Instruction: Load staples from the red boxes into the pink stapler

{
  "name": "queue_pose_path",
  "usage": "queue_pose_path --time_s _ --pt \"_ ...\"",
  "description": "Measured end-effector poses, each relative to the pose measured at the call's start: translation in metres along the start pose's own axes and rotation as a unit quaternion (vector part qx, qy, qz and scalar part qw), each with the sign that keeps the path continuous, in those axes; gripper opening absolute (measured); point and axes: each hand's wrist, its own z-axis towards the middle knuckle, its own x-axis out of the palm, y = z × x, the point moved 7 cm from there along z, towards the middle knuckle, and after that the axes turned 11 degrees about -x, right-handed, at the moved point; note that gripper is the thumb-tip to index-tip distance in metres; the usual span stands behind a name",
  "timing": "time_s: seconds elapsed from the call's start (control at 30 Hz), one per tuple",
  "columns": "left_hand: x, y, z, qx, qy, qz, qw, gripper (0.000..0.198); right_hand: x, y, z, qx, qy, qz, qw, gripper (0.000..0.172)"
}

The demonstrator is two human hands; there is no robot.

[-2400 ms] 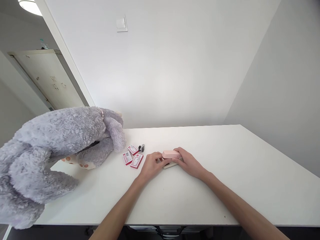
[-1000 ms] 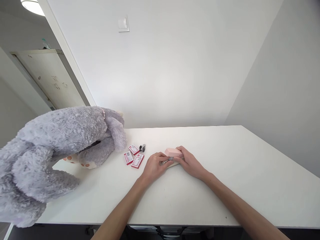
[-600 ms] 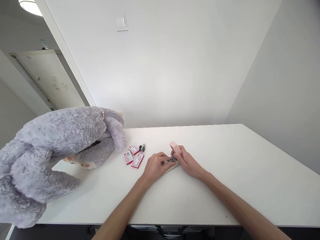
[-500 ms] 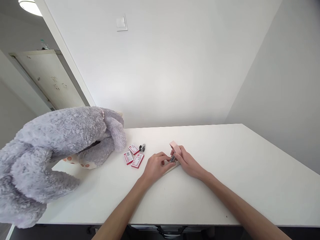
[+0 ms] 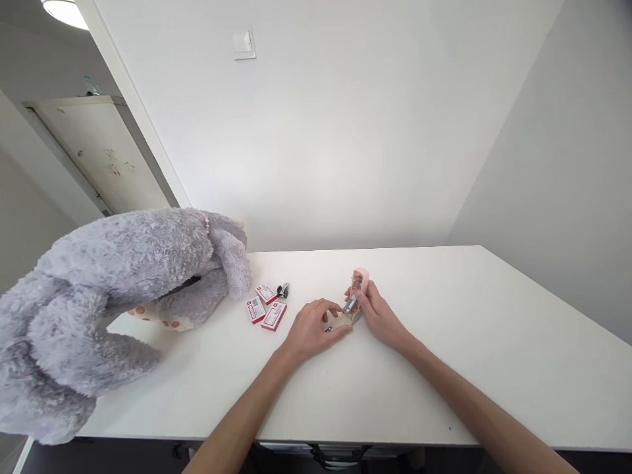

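Note:
A pink stapler (image 5: 357, 289) stands on the white table (image 5: 444, 342) with its top swung up nearly upright and its metal staple channel showing. My right hand (image 5: 378, 313) is closed around the raised top and hinge end. My left hand (image 5: 313, 328) lies on the table at the stapler's cream base, its fingers curled and pressing on the base's front end. Three small red and white staple boxes (image 5: 266, 308) lie to the left of my left hand. A small dark metal object (image 5: 283, 289) sits just behind them.
A big grey plush toy (image 5: 113, 289) sprawls over the table's left end and hangs past its edge. White walls close in at the back and right. A doorway and a cabinet are at the far left.
The stapler's pink top was flat and closed, then lifted in steps until it stands almost upright. My left hand moved from the top to the base.

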Motion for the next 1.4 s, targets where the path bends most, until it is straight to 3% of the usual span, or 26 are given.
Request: queue_pose_path --time_s 0.13,0.33,0.5,0.73,0.9,1.13,1.4 --pt "-0.001 -0.002 0.0 0.018 0.007 0.001 1.0 0.044 -0.005 -0.008 0.002 0.0 -0.034 0.032 0.999 0.042" --pt "-0.002 0.006 0.002 0.009 -0.043 0.01 0.999 0.023 -0.015 -0.023 0.007 0.014 -0.08 0.053 0.995 0.045" --pt "-0.006 0.016 0.005 -0.02 -0.087 0.02 0.996 0.019 -0.025 -0.027 0.009 0.029 -0.119 0.076 0.99 0.048" --pt "-0.013 0.02 0.005 -0.025 -0.128 0.03 0.991 0.017 -0.039 -0.038 0.005 0.103 -0.158 0.066 0.98 0.076" --pt "-0.017 0.02 0.004 -0.022 -0.152 0.041 0.987 0.018 -0.046 -0.04 0.005 0.119 -0.152 0.005 0.981 0.057" --pt "-0.019 0.019 0.004 -0.003 -0.183 0.064 0.981 0.018 -0.05 -0.038 0.004 0.106 -0.165 -0.082 0.977 0.052" --pt "-0.02 0.019 0.003 0.003 -0.202 0.087 0.975 0.018 -0.049 -0.04 0.005 0.091 -0.157 -0.113 0.977 0.032"
